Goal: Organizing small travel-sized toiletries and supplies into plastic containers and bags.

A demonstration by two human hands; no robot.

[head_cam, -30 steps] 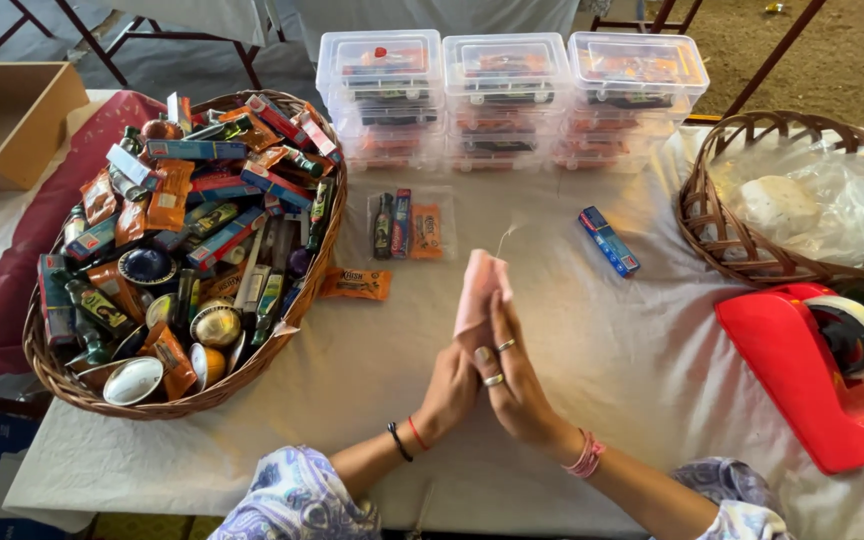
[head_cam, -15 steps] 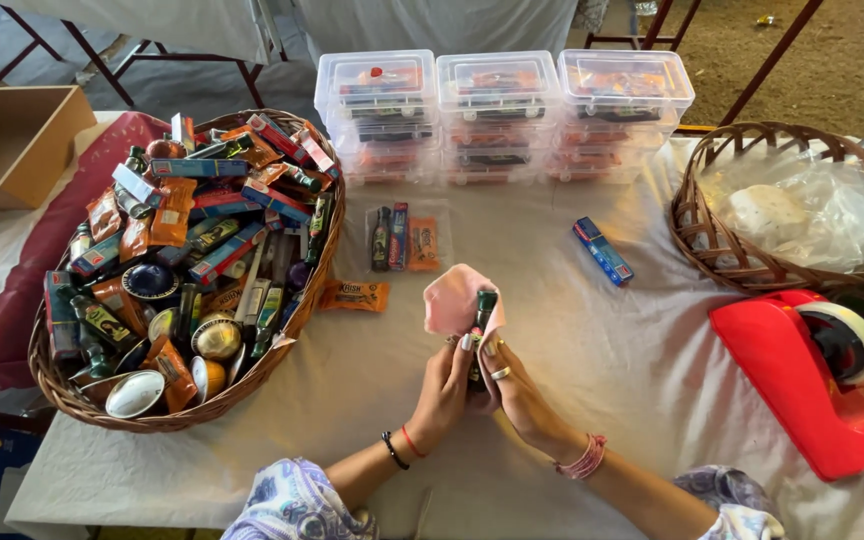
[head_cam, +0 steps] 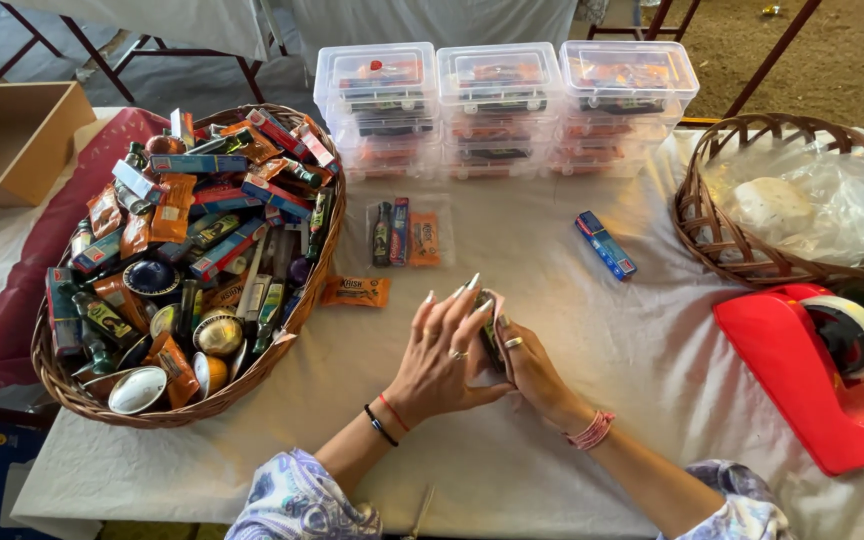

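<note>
1. Person seated at a white-clothed table [head_cam: 572, 420], both hands brought together at centre.
2. Left hand [head_cam: 442, 355]: fingers spread and arched, long nails up, palm pressed against a small dark packet [head_cam: 492, 340]. Right hand [head_cam: 532, 365] cups the same packet from the other side, thumb on its edge. The packet is sandwiched between the two hands just above the cloth; most of it is hidden.
3. Large wicker basket [head_cam: 62, 385] to the left, heaped with small packets, bottles and tins.
4. Orange sachet [head_cam: 354, 291] lies just beside the basket; a clear pouch of three items [head_cam: 400, 232] sits beyond the hands; a blue box [head_cam: 604, 244] lies to its right.
5. Three stacks of clear lidded boxes [head_cam: 500, 105] along the far edge.
6. Right side: second basket [head_cam: 712, 235] holding plastic bags; red tape dispenser [head_cam: 802, 375] near it.
</note>
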